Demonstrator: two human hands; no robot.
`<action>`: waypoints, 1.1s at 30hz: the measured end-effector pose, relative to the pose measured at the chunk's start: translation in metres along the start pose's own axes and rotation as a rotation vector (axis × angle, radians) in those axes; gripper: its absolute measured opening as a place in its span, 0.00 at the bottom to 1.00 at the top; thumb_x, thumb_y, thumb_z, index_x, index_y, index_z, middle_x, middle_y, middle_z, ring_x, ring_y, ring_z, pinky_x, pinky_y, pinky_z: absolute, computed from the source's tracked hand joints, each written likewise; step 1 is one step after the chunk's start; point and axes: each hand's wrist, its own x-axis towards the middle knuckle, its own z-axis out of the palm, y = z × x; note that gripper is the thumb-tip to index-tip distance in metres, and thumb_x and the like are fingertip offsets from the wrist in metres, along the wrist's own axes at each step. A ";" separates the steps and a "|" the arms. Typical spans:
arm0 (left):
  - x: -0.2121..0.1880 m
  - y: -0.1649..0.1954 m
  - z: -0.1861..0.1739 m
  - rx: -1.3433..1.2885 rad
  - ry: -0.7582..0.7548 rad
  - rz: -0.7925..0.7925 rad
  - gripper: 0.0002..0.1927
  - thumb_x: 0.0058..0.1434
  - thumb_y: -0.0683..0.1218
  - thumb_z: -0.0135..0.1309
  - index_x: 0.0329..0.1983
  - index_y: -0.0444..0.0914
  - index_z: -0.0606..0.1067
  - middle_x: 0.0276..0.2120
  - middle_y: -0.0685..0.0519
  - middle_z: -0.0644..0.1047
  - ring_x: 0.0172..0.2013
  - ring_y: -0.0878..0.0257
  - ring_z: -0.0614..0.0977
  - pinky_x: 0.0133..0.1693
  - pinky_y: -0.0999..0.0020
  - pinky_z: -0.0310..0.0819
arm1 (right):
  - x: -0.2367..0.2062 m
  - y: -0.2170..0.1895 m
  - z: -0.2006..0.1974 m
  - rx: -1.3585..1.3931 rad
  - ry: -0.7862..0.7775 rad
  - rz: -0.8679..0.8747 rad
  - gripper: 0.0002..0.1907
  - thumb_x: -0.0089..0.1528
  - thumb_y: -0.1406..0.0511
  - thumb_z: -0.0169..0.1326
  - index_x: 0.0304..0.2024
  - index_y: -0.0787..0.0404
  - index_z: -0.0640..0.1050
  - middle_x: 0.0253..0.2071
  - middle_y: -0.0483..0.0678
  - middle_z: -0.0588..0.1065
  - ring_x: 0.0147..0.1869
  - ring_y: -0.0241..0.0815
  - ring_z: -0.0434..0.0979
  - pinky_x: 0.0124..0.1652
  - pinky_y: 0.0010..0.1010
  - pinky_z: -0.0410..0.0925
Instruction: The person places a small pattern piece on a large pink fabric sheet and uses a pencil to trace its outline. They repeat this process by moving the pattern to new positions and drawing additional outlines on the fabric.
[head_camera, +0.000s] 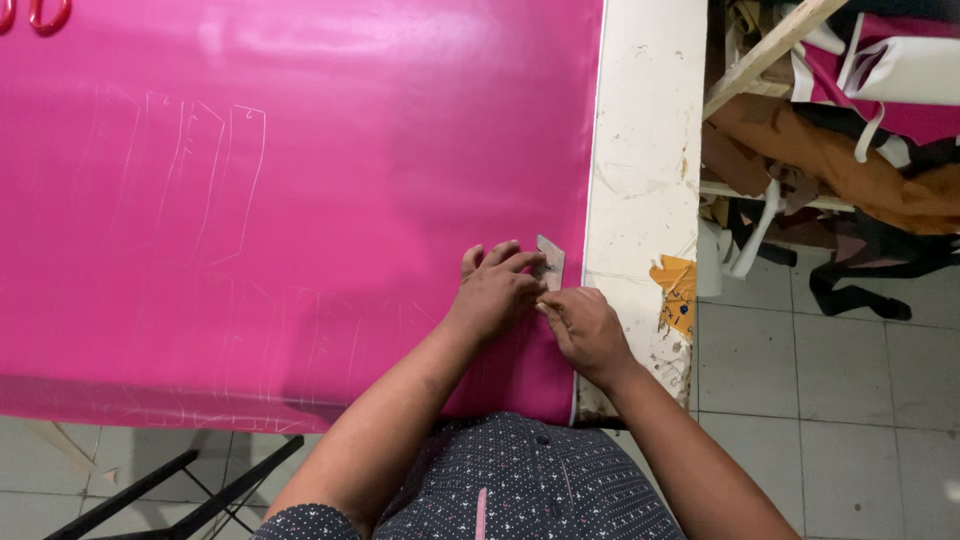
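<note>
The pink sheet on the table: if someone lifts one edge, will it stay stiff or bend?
The pink sheet would probably bend and drape: its near edge already hangs over the table. Its glossy surface suggests it may slide easily, which may be why the left hand presses the small template flat. Its large area suggests it would be awkward to lift.

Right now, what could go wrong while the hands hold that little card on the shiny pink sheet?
The left hand presses a small grey card template flat; if it slips on the glossy pink sheet, the traced line may come out crooked. The right hand works close to the sheet's right edge, by the white table, so the outline might run off the material. Faint outlines nearby could get overlapped.
</note>
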 end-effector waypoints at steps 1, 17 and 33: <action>-0.001 0.000 0.001 0.008 0.004 -0.004 0.09 0.61 0.54 0.55 0.39 0.52 0.84 0.63 0.64 0.72 0.69 0.57 0.64 0.66 0.39 0.43 | 0.000 0.001 0.000 -0.006 0.002 0.005 0.11 0.66 0.62 0.54 0.43 0.63 0.80 0.39 0.51 0.80 0.45 0.50 0.79 0.48 0.42 0.71; -0.002 -0.002 0.003 0.011 0.051 0.013 0.08 0.61 0.52 0.56 0.38 0.46 0.81 0.64 0.65 0.72 0.69 0.56 0.64 0.67 0.37 0.42 | 0.027 0.015 -0.016 0.135 0.059 0.456 0.13 0.67 0.60 0.53 0.47 0.62 0.81 0.39 0.52 0.82 0.43 0.44 0.84 0.44 0.33 0.74; -0.012 -0.008 0.012 -0.015 0.159 0.050 0.11 0.59 0.46 0.56 0.45 0.48 0.77 0.63 0.58 0.72 0.69 0.55 0.65 0.68 0.40 0.41 | 0.019 0.027 0.005 0.794 0.086 1.062 0.14 0.71 0.64 0.39 0.46 0.68 0.73 0.42 0.54 0.79 0.33 0.41 0.80 0.23 0.25 0.67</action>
